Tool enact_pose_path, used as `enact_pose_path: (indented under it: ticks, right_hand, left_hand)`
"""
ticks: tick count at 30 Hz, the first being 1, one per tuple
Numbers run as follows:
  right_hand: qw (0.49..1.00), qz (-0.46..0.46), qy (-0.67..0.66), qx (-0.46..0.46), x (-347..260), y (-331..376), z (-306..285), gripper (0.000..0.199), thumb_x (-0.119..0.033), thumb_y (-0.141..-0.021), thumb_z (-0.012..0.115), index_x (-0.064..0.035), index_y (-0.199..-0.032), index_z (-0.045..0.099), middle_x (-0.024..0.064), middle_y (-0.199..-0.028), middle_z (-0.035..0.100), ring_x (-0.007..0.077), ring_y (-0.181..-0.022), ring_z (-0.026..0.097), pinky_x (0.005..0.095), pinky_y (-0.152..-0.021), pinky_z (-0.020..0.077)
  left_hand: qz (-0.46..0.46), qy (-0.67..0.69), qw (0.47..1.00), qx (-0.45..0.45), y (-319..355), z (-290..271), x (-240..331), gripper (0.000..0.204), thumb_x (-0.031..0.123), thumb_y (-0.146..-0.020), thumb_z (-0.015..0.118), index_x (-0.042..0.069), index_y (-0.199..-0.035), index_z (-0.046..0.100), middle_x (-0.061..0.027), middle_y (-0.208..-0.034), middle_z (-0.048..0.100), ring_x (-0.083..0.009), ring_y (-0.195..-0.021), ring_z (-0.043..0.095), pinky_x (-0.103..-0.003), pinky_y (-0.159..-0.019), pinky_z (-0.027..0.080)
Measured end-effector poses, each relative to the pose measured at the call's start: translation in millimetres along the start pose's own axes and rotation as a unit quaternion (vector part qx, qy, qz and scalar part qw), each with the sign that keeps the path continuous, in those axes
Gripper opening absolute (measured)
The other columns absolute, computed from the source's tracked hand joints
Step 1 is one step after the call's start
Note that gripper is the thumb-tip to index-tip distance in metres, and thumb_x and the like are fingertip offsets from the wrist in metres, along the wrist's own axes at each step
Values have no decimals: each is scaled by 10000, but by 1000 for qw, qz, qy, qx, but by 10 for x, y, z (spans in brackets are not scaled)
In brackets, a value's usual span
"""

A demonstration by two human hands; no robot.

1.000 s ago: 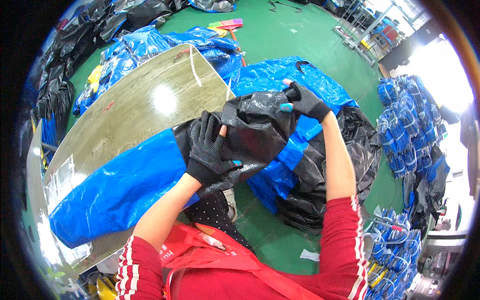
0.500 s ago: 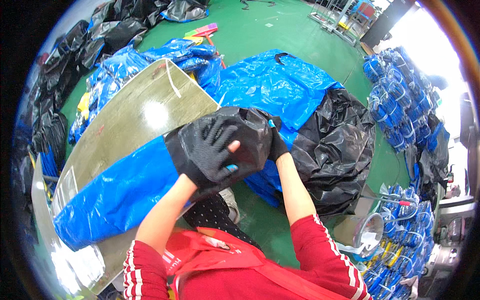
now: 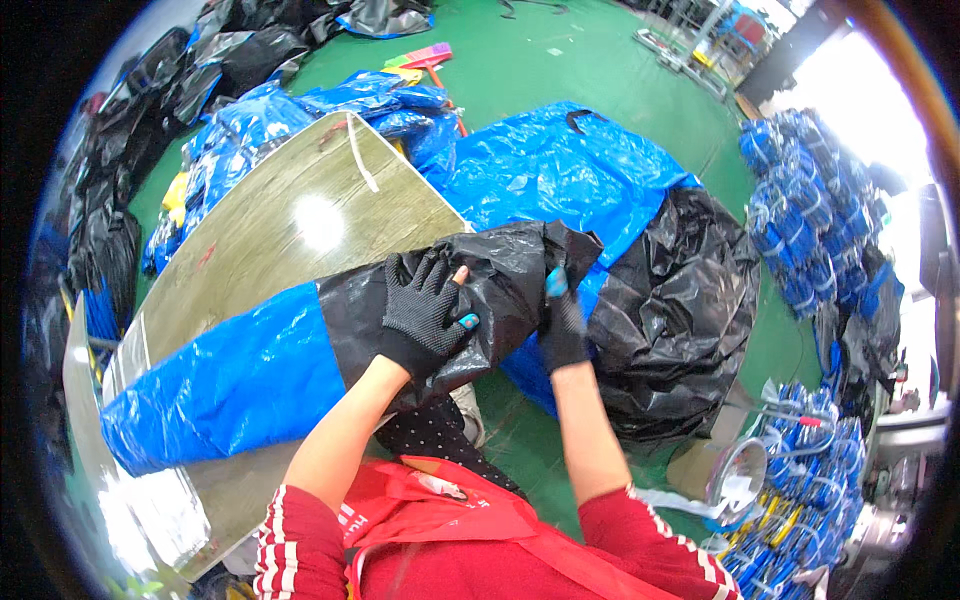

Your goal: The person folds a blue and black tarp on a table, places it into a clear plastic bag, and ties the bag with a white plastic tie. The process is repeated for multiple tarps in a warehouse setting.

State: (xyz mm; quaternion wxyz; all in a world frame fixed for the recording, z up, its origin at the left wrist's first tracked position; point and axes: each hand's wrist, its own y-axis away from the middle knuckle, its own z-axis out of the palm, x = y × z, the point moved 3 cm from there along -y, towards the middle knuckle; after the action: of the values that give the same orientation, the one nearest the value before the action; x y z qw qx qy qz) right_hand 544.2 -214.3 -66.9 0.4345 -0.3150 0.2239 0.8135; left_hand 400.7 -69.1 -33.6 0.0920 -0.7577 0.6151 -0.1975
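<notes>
The long folded sleeve of glossy blue and black plastic sheeting (image 3: 230,370) lies slantwise over the near part of the glossy wood-grain tabletop with a pointed far corner (image 3: 260,240), its crumpled black end reaching out past the tabletop's right edge. The left hand, in a black dotted glove with some fingertips bare (image 3: 425,315), rests palm down on the black section near the tabletop's right edge, fingers stretched out and slightly apart, thumb spread to the side. The right hand, in a matching dark glove with a bright blue nail showing (image 3: 562,320), is off the tabletop's right edge, clamped on the black end with its thumb on top; its other fingers are mostly hidden.

A second ago the right hand was reaching farther out from the tabletop; now it is closer to the left hand. Half a second ago the black end looked smoother and rounder; now it is creased, and a loose flap juts past the right hand. The seam between blue and black now sits farther from the left hand.

The large heap of blue and black plastic sheeting (image 3: 560,160) stays on the floor right of the tabletop.
</notes>
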Motion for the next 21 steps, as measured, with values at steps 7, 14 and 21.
enact_pose_path:
  ticks: [7, 14, 21]
  right_hand:
    - [992, -5, 118, 40, 160, -9, -379, 672, -76, -802, 736, -4, -1392, 423, 91, -1337, 512, 239, -1159, 511, 359, -990, 435]
    - [963, -203, 137, -113, -791, -87, 411, 592, -5, -823, 676, -67, -1366, 448, 116, -1276, 568, 239, -1108, 577, 364, -961, 474]
    - [749, -222, 508, -362, 320, 1800, 2437, 353, -225, -837, 633, -68, -1150, 584, 173, -1101, 626, 346, -961, 617, 409, -834, 486]
  left_hand:
    - [-36, 71, 993, -87, 159, -685, -79, 880, 609, -714, 629, 157, -1428, 381, -213, -1493, 306, -407, -1402, 215, -649, -1106, 40]
    - [-99, -27, 990, -91, 975, -737, -424, 888, 712, -648, 612, 174, -1347, 501, -202, -1466, 353, -428, -1378, 238, -653, -1098, 45]
    - [-107, 24, 994, -6, 987, -407, -336, 736, 536, -759, 613, 99, -1337, 482, -209, -1427, 393, -397, -1357, 290, -584, -1119, 127]
